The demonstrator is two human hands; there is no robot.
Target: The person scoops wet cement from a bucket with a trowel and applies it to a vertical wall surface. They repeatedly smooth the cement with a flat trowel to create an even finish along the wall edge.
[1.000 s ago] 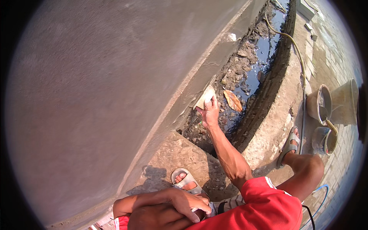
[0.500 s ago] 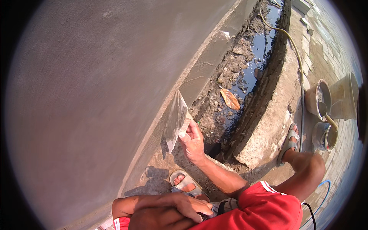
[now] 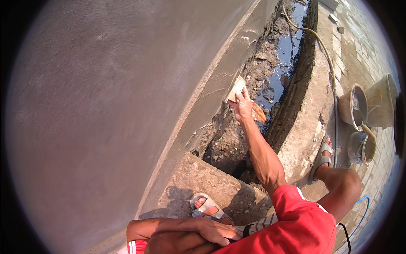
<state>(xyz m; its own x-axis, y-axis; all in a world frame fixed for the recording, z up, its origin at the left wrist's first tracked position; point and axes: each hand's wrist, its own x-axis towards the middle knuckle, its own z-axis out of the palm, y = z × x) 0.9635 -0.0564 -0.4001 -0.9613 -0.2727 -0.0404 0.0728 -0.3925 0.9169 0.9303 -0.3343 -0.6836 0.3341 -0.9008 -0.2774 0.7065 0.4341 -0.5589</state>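
Note:
My right hand (image 3: 242, 106) grips a thin, flat, pale plasterer's plate (image 3: 236, 89), held with its edge against the wet mortar band (image 3: 211, 98) low on the wall. My fingers hide part of the plate. Smooth grey render covers the large wall (image 3: 101, 110) above a narrow ledge (image 3: 186, 111). Low at the front, my left hand (image 3: 218, 231) lies across my lap by the bent knee, its fingers loosely stretched.
A muddy ditch with dark water (image 3: 277, 86) runs beside the wall, a brown leaf (image 3: 258, 113) in it. Along its concrete rim (image 3: 302, 122) lies a hose (image 3: 323, 48). Buckets (image 3: 347, 109) stand at the right, one with a trowel (image 3: 367, 131). A concrete slab (image 3: 203, 175) is near my foot.
My right hand has moved up and away along the wall with the plate, from near the ledge to the mortar band's lower edge. The left hand stays on my lap.

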